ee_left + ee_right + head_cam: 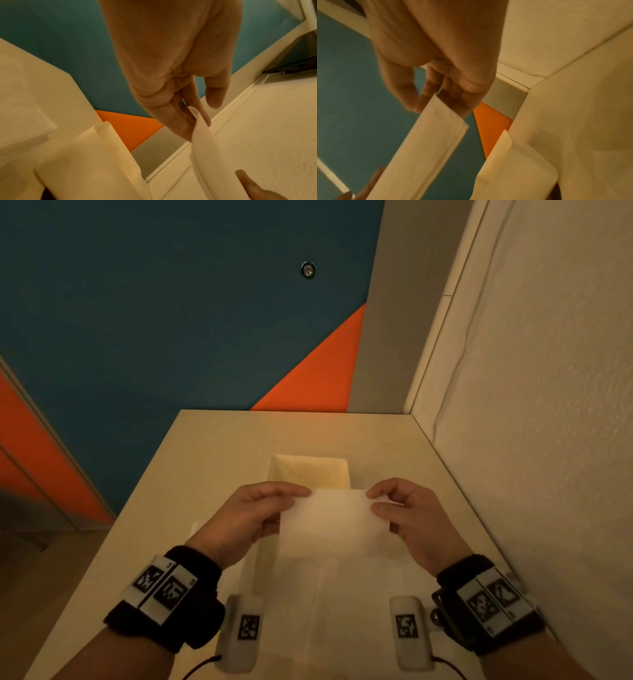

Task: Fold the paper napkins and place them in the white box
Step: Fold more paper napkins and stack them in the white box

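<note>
- Napkin (334, 520), folded into a rectangle, sits at the centre of the head view, held up off the worktop (212, 446) with its long axis running left to right between the two hands.
- The left hand (255, 513) pinches the napkin's left short edge between thumb and fingers; the left wrist view shows the paper's edge caught between the fingertips (186, 127).
- The right hand (407, 513) pinches the right short edge in the same way; in the right wrist view the strip of paper runs down and left from the fingers (453, 100).
- The white box (308, 470) stands directly above the napkin in the head view, its open mouth partly hidden by the napkin's upper edge.
- More white napkins (325, 594) lie flat on the worktop in the lower centre of the frame.
- The coming move probably turns on this: the box lies straight ahead of both hands, about equally near each, so the napkin likely only needs carrying forward and lowering in.
</note>
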